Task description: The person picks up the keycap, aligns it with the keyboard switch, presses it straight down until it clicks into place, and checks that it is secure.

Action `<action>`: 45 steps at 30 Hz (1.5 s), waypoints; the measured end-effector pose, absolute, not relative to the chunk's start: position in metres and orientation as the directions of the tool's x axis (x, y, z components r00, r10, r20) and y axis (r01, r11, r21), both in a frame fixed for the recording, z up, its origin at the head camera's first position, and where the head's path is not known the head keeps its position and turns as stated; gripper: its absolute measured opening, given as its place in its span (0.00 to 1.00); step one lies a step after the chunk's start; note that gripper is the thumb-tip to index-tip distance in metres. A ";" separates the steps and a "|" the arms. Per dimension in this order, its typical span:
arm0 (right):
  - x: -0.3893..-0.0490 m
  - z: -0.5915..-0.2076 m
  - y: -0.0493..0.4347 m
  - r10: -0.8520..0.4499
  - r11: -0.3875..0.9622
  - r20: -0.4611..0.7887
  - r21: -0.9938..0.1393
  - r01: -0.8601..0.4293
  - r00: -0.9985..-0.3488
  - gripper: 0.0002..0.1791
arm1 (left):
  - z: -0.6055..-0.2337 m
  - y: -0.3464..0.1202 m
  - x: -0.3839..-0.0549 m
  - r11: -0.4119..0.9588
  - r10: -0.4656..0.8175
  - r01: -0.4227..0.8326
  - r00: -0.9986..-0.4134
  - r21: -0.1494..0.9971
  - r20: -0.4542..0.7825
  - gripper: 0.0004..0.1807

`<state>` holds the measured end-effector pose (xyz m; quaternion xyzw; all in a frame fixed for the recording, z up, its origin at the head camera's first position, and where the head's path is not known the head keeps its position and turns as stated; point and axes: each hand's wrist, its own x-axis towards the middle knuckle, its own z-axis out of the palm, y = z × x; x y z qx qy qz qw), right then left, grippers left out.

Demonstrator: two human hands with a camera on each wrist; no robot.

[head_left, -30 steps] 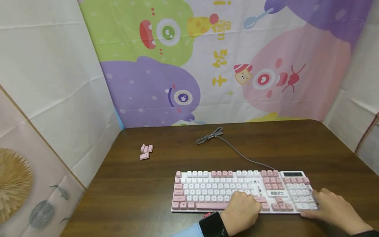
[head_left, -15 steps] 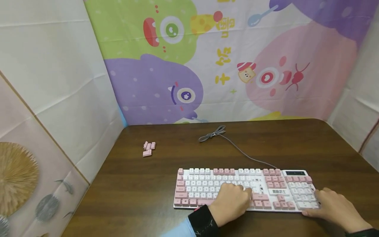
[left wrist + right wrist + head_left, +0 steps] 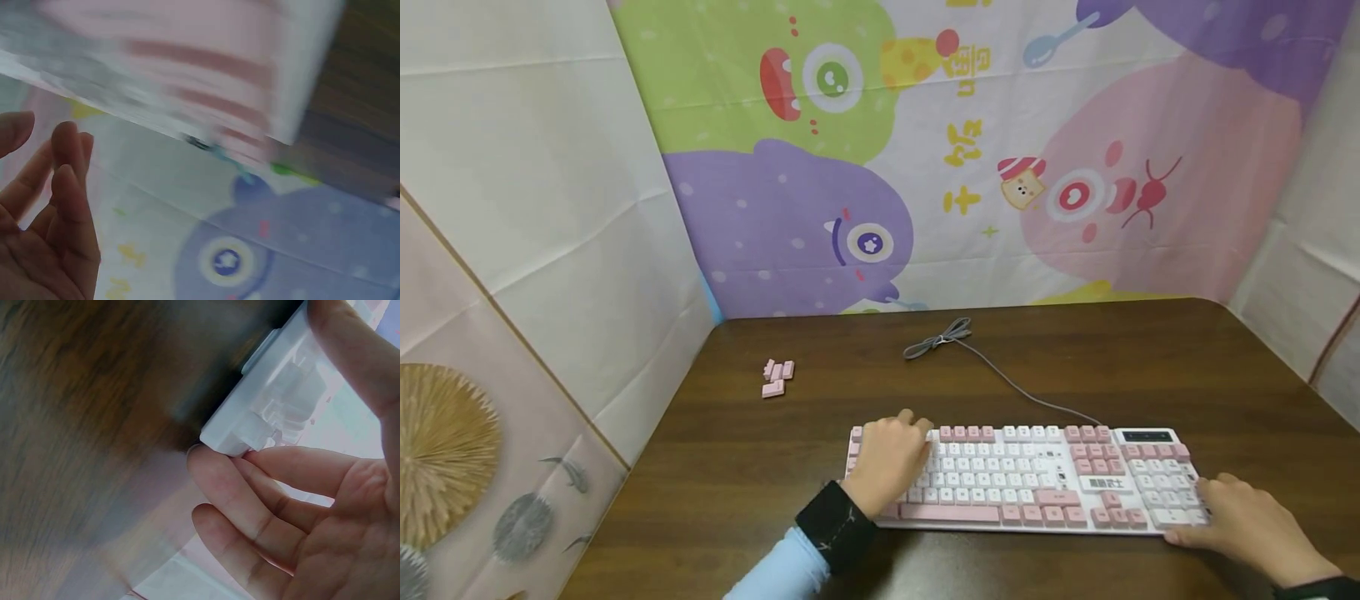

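Note:
A pink and white keyboard lies on the table. Near the right end of its letter block, a few key positions look bare. My left hand is over the keyboard's left part and hides keys there; in the left wrist view its fingers are loosely bent, with nothing between them. At the right end, my right hand holds the keyboard's corner, thumb at the front edge and fingers at the side. In the right wrist view, fingertips touch the white corner. Several loose pink keycaps lie at the table's back left.
A grey cable runs from the keyboard's back edge to a tied bundle. Behind the brown table hangs a cartoon cloth. Pale cloths stand at both sides.
My left hand has moved left across the keyboard, from the right of the letter block to the upper left keys. My right hand stays at the keyboard's right end.

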<state>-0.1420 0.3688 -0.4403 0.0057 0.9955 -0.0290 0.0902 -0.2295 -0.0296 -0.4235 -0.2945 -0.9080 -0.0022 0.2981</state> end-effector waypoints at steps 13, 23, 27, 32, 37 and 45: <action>-0.139 -0.439 0.369 0.023 0.998 -0.184 -0.057 0.034 -0.983 0.53 | -0.451 -0.108 -0.281 0.904 0.416 0.400 -0.744 -0.150 0.522 0.18; -0.138 -0.440 0.364 0.016 0.998 -0.131 -0.065 0.025 -0.991 0.52 | -0.462 -0.162 -0.311 0.958 0.282 0.249 -0.760 -0.140 0.586 0.13; -0.136 -0.438 0.363 0.007 0.997 -0.095 -0.076 0.014 -0.995 0.50 | -0.465 -0.181 -0.318 0.979 0.203 0.181 -0.770 -0.098 0.605 0.11; -0.136 -0.437 0.362 0.010 0.997 -0.093 -0.076 0.017 -0.996 0.51 | -0.467 -0.192 -0.320 0.988 0.148 0.140 -0.800 -0.058 0.581 0.09; -0.135 -0.439 0.363 0.009 0.997 -0.086 -0.073 0.015 -0.996 0.51 | -0.467 -0.197 -0.321 0.989 0.146 0.133 -0.834 -0.063 0.531 0.13; -0.135 -0.443 0.365 0.016 0.997 -0.075 -0.072 0.021 -0.997 0.52 | -0.466 -0.196 -0.320 0.987 0.163 0.144 -0.846 -0.077 0.507 0.09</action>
